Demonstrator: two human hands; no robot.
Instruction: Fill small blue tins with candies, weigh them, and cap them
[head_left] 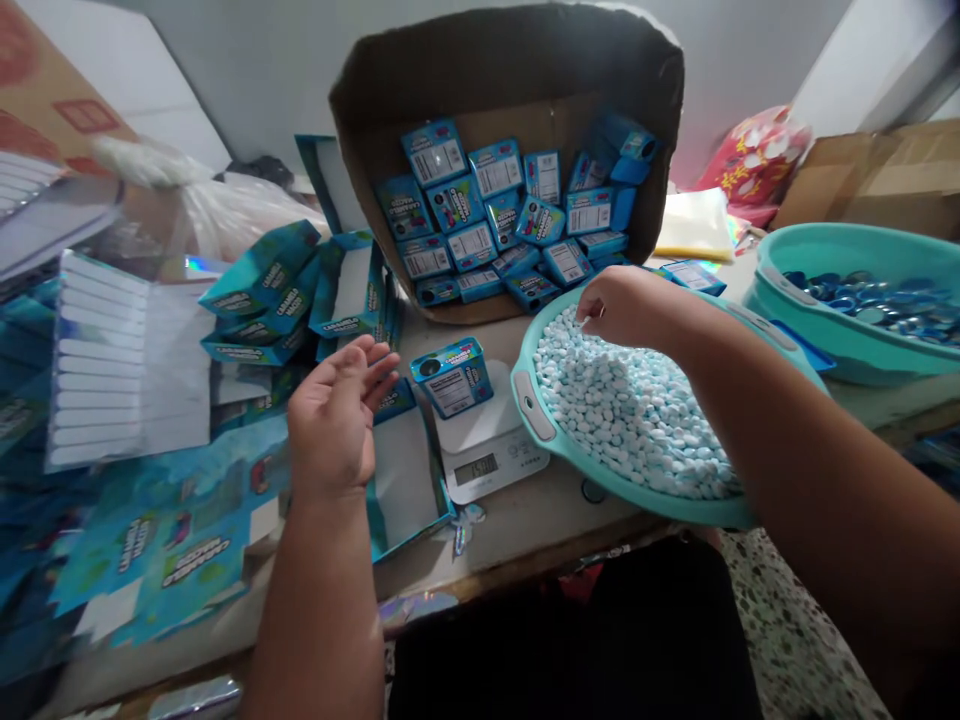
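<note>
Your left hand hangs palm-in just left of the scale, its fingers loosely apart and slightly curled, holding nothing. The fingertips end just beside the box that stands on the scale's plate, but they do not touch it.

Your right hand is right of the scale, over the far edge of the basin. Its thumb and fingertips are pressed together in a pinch on what looks like 1 candy, a small white piece poking out toward the scale. The other fingers are tucked in. The pinch sits just above the heap of candies, which fills the basin and touches the scale's right side at the rim.

The count: 1 scale, 1 box on it, 1 pinched candy, and 2 basins, the 2nd basin lying well right of the scale with dark blue pieces in it. The white and pale blue candies in the heap are far too many to count. Behind the scale, 1 carton lies tipped on its side with roughly 20 blue boxes jumbled inside; they overlap, so you cannot fix the exact number. Left of the scale and behind your left hand lie folded sleeves in a loose pile, at least 5. The scale's display is lit, its digits too blurred to read surely.
</note>
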